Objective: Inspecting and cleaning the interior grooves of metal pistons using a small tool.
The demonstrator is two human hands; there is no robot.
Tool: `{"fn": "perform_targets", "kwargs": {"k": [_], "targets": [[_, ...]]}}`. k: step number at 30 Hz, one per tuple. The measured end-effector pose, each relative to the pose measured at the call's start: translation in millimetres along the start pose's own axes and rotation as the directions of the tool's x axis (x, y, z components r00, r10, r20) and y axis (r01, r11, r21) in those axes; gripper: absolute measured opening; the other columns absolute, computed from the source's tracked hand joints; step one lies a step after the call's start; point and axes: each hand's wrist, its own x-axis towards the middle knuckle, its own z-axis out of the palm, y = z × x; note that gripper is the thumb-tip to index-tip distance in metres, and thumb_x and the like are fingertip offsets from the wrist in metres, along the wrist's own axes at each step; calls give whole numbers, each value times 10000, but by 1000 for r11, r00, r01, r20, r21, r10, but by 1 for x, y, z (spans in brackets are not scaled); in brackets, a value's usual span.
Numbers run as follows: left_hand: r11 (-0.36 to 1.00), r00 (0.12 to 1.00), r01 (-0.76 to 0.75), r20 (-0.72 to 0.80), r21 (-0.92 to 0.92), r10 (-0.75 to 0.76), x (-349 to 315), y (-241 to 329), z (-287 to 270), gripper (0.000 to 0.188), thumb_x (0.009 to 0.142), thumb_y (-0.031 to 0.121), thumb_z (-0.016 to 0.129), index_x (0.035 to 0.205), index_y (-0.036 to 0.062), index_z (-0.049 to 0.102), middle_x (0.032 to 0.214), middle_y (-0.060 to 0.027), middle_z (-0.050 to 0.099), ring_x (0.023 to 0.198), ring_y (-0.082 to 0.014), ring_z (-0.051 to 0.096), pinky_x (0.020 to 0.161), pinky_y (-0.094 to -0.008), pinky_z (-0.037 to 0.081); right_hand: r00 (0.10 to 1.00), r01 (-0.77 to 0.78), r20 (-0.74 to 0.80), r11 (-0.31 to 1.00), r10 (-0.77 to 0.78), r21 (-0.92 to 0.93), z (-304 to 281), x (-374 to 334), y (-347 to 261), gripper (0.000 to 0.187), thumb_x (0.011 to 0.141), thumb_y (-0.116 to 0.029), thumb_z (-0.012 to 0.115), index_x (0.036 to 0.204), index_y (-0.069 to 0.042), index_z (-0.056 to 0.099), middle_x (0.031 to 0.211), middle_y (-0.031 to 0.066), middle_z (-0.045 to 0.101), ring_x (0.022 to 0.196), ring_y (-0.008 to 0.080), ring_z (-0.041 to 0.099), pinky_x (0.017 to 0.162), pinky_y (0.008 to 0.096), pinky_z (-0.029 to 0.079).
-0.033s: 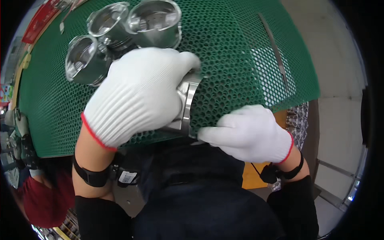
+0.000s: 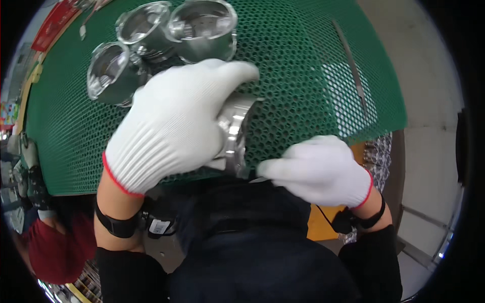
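My left hand, in a white knitted glove with a red cuff, is closed around a shiny silver metal part. A curved rim of this part shows beyond my fingers; the glove hides much of the rest. My gloved right hand is closed just right of the part's lower end. A thin, pale, blade-like piece sticks out from its fingertips, blurred, and most of it is hidden. Beyond my left hand, three silver cup-shaped metal parts stand together with their open ends up.
A green honeycomb mat covers the table. On its right side lies a long thin metal strip. Wrapped metal pieces are stacked beyond the right edge. A person in a dark red top is at the lower left.
The metal part in my left hand has turned slightly, so more of its inner curve shows. My right hand has shifted a little to the right, away from the part.
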Motion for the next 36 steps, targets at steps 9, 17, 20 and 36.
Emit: {"fn": "perform_targets", "kwargs": {"k": [9, 17, 20, 36], "targets": [[960, 975, 196, -146, 199, -169, -159, -31, -1, 846, 763, 142, 785, 1478, -68, 383, 985, -172, 673, 855, -353, 683, 756, -395, 549, 862, -358, -412, 930, 296, -82, 32, 3, 28, 344, 815, -56, 723, 1152, -127, 720, 742, 64, 618, 599, 254, 603, 565, 352, 488], [933, 944, -313, -47, 176, 326, -100, -38, -28, 372, 696, 235, 656, 1001, 24, 676, 859, -56, 626, 883, -217, 630, 848, -423, 545, 866, -331, -441, 932, 236, -151, 32, 2, 30, 393, 816, -12, 707, 1203, -80, 696, 766, 111, 620, 625, 287, 596, 588, 366, 482], [885, 920, -364, -37, 289, 391, -108, -59, -21, 387, 717, 402, 707, 929, 81, 666, 773, -31, 560, 751, -233, 618, 898, -458, 530, 878, -295, -437, 940, 196, -172, 36, 2, 31, 397, 809, -35, 690, 1204, -65, 691, 782, 126, 637, 635, 312, 605, 594, 384, 488], [959, 880, 54, -468, 279, 87, -62, -112, -18, 168, 854, 121, 704, 1007, 56, 678, 994, -171, 674, 969, -363, 643, 1065, -519, 437, 872, -379, -420, 891, 252, -251, 36, -2, 23, 459, 794, -92, 666, 1247, -163, 666, 768, 56, 604, 623, 275, 583, 551, 389, 459]]}}
